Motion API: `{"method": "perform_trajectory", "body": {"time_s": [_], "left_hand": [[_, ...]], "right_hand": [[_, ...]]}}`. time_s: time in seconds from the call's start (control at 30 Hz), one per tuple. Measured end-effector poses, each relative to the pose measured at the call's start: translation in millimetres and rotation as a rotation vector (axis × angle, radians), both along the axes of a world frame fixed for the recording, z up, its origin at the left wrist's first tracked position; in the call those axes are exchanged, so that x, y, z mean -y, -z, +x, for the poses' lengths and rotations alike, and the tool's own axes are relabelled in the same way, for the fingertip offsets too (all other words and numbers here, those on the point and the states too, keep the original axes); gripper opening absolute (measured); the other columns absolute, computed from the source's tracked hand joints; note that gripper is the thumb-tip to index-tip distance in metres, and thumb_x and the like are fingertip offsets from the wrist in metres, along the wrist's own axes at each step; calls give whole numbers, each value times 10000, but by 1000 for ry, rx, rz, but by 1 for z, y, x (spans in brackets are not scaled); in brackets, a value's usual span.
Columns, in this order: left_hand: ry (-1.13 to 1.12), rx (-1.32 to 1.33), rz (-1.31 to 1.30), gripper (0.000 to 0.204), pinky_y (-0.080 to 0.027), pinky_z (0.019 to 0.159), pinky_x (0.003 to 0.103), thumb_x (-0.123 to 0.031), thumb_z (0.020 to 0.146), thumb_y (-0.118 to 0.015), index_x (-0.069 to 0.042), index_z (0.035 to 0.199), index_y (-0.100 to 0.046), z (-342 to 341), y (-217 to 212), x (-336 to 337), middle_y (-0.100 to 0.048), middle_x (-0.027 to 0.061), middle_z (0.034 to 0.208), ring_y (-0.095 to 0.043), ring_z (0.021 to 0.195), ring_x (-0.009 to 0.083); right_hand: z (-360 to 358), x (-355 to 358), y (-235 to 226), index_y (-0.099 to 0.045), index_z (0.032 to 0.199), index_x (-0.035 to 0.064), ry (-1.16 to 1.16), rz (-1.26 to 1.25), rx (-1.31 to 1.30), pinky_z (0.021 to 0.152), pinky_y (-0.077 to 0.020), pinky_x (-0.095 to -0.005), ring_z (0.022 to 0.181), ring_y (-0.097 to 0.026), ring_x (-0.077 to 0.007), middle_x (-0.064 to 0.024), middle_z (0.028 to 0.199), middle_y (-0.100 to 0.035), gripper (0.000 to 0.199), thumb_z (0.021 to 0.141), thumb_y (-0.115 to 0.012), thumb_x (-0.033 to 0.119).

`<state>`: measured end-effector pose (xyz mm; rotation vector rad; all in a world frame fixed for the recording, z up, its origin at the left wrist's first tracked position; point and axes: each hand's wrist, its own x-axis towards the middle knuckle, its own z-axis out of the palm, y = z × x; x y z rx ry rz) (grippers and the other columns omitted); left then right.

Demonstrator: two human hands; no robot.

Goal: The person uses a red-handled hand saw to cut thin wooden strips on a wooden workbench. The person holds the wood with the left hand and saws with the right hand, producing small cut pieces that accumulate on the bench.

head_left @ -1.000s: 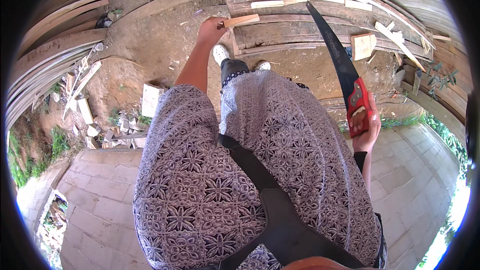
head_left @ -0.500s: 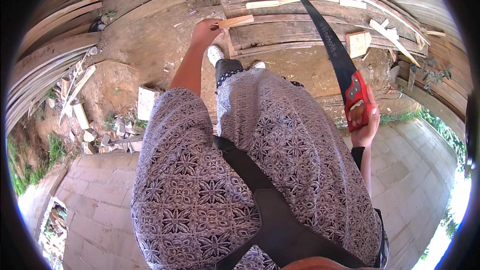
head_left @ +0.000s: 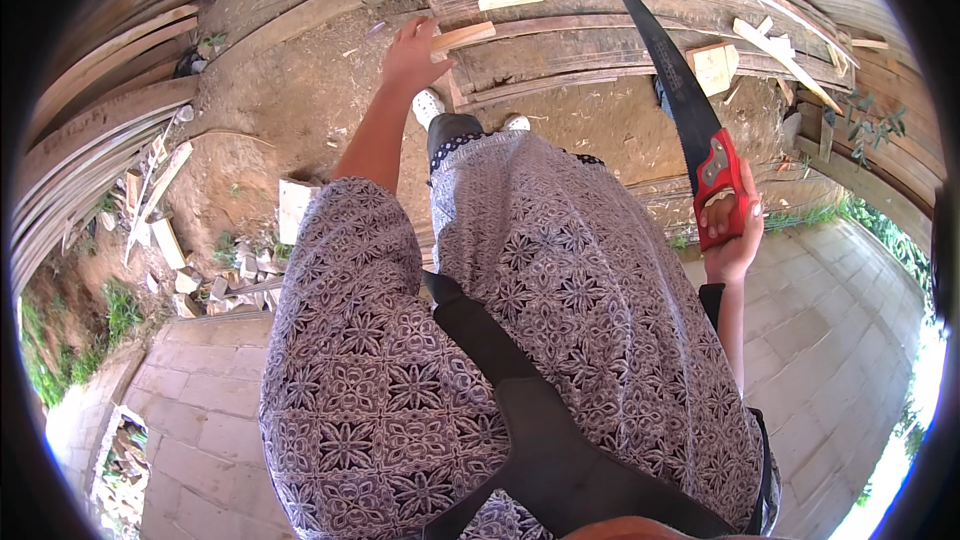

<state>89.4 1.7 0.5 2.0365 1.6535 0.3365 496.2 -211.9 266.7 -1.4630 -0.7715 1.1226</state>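
My left hand (head_left: 408, 60) is held out at the left end of the bench with its fingers apart. Close beside it, a short wood piece (head_left: 465, 36) lies on the bench edge, sticking out slightly toward the hand. My right hand (head_left: 737, 248) grips the red handle of a handsaw (head_left: 683, 105), with fingers through the handle opening. The saw's dark blade points up and away, its tip in front of the bench's far part. Toothed edge faces left.
The weathered plank bench (head_left: 560, 70) carries several pale wood strips (head_left: 512, 0) and a wood block (head_left: 714, 68). A long strip (head_left: 786, 62) lies aslant at its right. Boards are stacked at the left (head_left: 110, 130), with offcuts (head_left: 240, 265) on the dirt floor.
My left hand has let go of the short wood piece and spread its fingers. The saw in my right hand has shifted slightly to the right in view.
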Motion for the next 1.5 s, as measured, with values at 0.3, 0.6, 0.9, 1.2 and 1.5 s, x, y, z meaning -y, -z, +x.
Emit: {"method": "perform_trajectory", "body": {"time_s": [0.3,0.6,0.9,1.2,1.5], "left_hand": [[225,-231,-103,480,-523,983,435,-259,841,-760,-156,1288,-619,22,-3,-28,-602,85,1311,-601,1186,313],[210,-195,-82,375,-534,941,436,-239,860,-745,-163,1219,-666,17,-3,-30,-631,71,1227,-627,1124,309],[225,-264,-47,359,-544,917,420,-267,857,-742,-198,1204,-681,20,-12,-31,-652,30,1189,-655,1081,285],[235,-340,-38,332,-553,879,424,-283,844,-749,-199,1160,-691,24,-15,-29,-662,27,1168,-667,1053,276],[310,-323,-70,301,-546,897,448,-249,857,-735,-142,1133,-678,24,-10,-36,-650,70,1181,-648,1087,313]], "right_hand": [[-7,5,7,-369,1482,-112,4,-24,-20,532,-402,-250,505,-358,-68,36,572,-371,694,1038,-438,416],[-17,12,10,-357,1488,-114,24,-39,-44,538,-394,-253,521,-389,-78,36,581,-373,727,1042,-441,454],[-14,12,16,-354,1487,-118,15,-9,-58,543,-393,-254,526,-374,-70,37,588,-369,723,1044,-436,448],[-18,7,14,-354,1484,-122,6,-16,-106,537,-384,-251,518,-365,-66,40,584,-362,730,1031,-464,440],[-19,9,15,-374,1482,-106,26,-35,-95,519,-369,-244,502,-359,-64,45,568,-355,740,1030,-470,472]]}}
